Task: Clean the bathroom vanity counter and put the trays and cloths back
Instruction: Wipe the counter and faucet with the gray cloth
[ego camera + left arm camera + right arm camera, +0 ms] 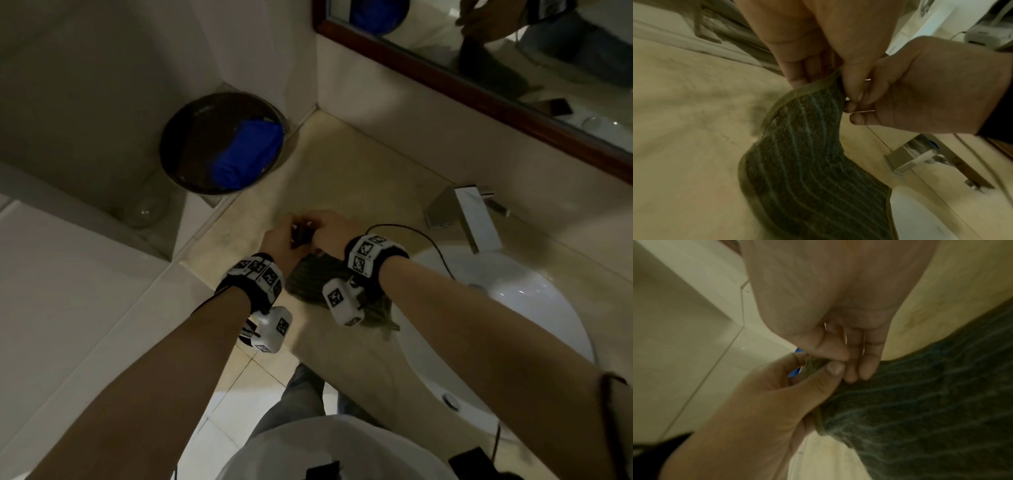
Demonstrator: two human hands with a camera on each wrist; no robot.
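A dark green striped cloth (310,279) hangs from both hands over the beige vanity counter (342,164), its lower end draped at the sink's left rim. My left hand (284,233) and right hand (329,229) meet above the counter and pinch the same top hem. In the left wrist view the left fingers (801,78) hold the hem of the cloth (807,162) while the right hand (857,104) pinches beside them. In the right wrist view the right fingers (859,361) and the left thumb (834,368) clamp the edge of the cloth (920,402).
A round dark tray (171,144) holding a blue cloth (246,154) sits on the ledge left of the counter. The white sink (513,308) and a square chrome faucet (469,212) lie to the right. A wood-framed mirror (479,89) hangs behind.
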